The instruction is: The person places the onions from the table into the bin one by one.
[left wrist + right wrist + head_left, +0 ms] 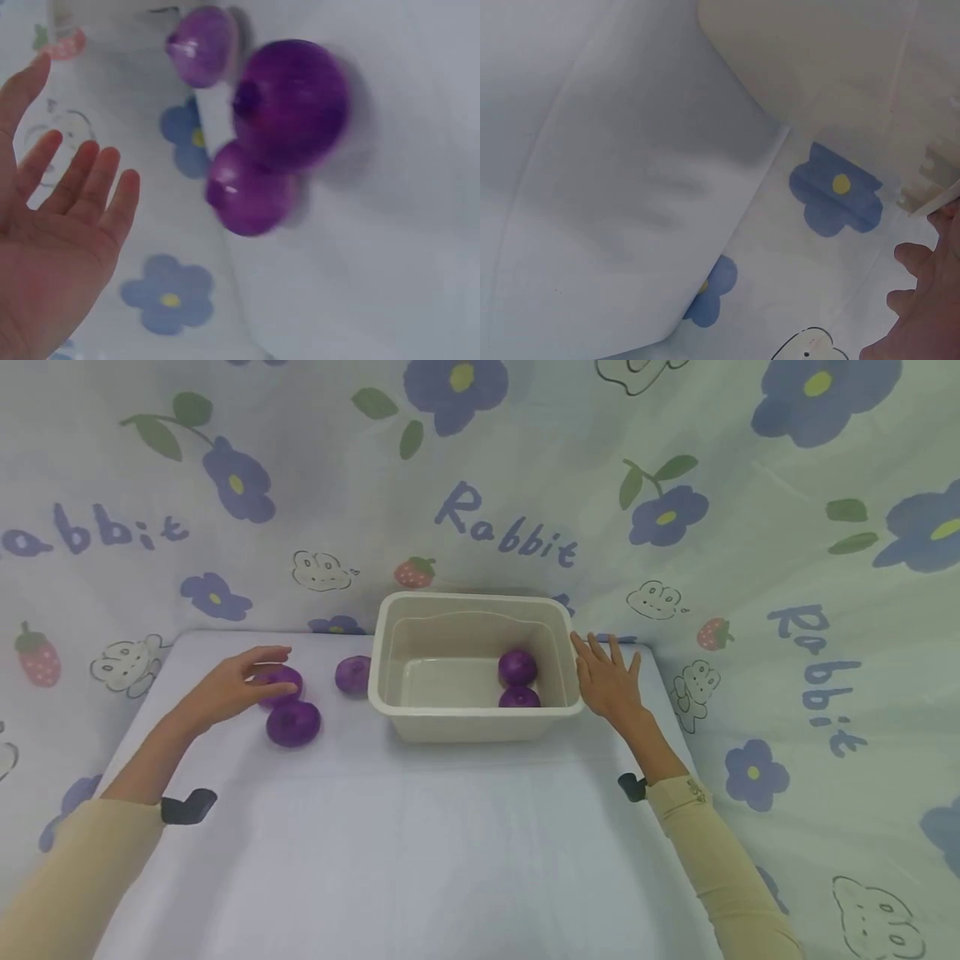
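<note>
My left hand (234,687) hovers with parted fingers over a red onion (289,676) at the left. A larger red onion (294,724) touches that one on its near side. In the left wrist view the palm (56,262) shows with fingers spread, apart from the onions. Another red onion (352,675) lies against the left side of a cream plastic bin (476,712). Inside the bin, two red onions (517,667) sit at the right end. My right hand (609,681) rests its fingertips on the bin's right rim, fingers fairly straight; the right wrist view shows only part of it.
A white-covered table (450,843) lies under everything, its back edge close behind the bin. Hanging fabric (315,468) printed with flowers, rabbits and strawberries surrounds the back and sides. Dark straps (189,807) stick out at both wrists.
</note>
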A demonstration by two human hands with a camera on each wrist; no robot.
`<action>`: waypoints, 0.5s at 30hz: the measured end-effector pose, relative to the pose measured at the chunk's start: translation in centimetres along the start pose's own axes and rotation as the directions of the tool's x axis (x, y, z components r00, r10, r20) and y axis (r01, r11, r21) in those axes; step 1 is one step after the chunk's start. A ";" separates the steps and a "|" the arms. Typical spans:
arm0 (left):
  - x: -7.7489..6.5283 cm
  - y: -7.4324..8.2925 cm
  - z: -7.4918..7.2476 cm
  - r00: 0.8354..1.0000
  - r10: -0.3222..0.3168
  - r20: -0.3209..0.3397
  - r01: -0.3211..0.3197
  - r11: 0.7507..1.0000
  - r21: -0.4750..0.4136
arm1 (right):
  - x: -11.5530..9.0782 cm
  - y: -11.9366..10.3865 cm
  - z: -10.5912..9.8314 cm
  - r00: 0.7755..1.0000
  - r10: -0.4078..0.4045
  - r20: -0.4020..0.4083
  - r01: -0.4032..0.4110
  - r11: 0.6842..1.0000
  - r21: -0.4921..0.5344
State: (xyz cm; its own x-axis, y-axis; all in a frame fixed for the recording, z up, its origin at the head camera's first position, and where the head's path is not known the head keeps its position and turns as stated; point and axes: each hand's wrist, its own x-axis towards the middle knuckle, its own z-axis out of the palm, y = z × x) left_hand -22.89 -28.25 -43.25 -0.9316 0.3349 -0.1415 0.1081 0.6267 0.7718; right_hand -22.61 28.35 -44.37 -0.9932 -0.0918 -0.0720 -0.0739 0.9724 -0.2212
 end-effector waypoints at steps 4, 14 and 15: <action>-1.9 -2.8 0.9 0.999 -0.048 0.003 0.048 0.999 -0.002 | 0.1 0.2 0.2 1.000 0.004 0.003 -0.004 1.000 -0.002; -4.1 -7.3 3.4 0.989 -0.145 0.037 0.146 0.989 -0.034 | 0.0 -0.1 0.0 1.000 0.003 0.010 -0.003 1.000 -0.001; -4.1 -7.6 3.6 0.988 -0.147 0.039 0.148 0.988 -0.042 | 0.0 -0.1 -0.1 1.000 0.003 0.009 -0.003 1.000 0.000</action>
State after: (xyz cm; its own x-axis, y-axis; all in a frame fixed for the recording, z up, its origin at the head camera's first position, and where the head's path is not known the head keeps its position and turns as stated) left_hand -18.69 -31.85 -50.78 -0.9232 0.2663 -0.2771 -0.0459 0.6396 0.7674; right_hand -22.58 28.27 -44.29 -0.9925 -0.0910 -0.0814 -0.0710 0.9726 -0.2215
